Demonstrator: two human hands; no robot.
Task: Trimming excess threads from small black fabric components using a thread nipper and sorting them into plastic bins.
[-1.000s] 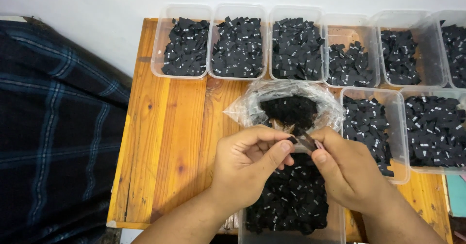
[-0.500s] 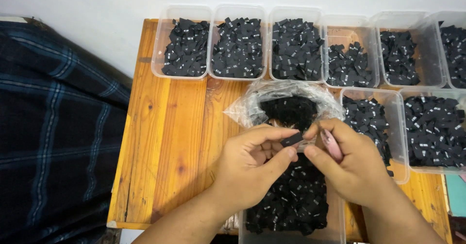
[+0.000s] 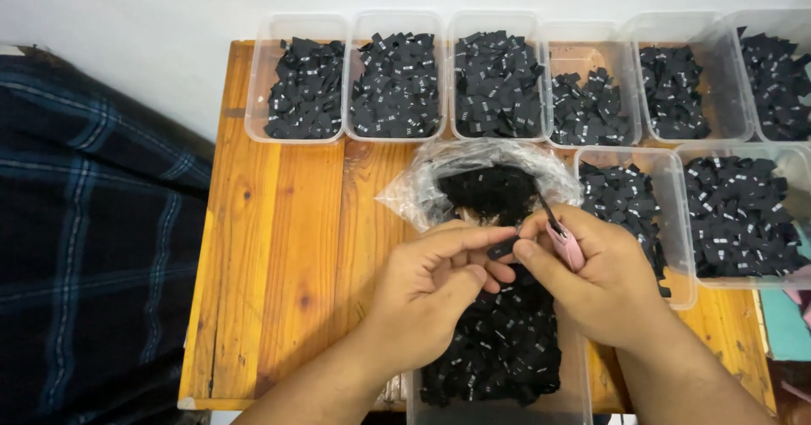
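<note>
Left hand (image 3: 431, 294) and right hand (image 3: 591, 286) meet at centre frame over a clear plastic tub heaped w/ small black fabric labels (image 3: 498, 349). Left thumb and forefinger are pressed together on one small black woven label (image 3: 503, 247), held between the two hands. Right hand pinches the same label from 3 o'clock and also grips a pink-handled snipping tool (image 3: 564, 243), blade tip pointing to 12.

Step in hand, judged from the grips: trimming or separating one label over the tub. Next move likely calls for a steady pinch, tool tip lined up at the label's edge, fingertips kept clear of the blade.

Crinkled clear plastic bag of black labels (image 3: 486, 180) lies at 12 o'clock, just beyond the hands. Clear rectangular containers of sorted black labels (image 3: 397, 79) run along the far edge of the orange wooden table (image 3: 287, 256), more at 2–3 o'clock. Dark plaid cloth (image 3: 93, 239) at 9.
</note>
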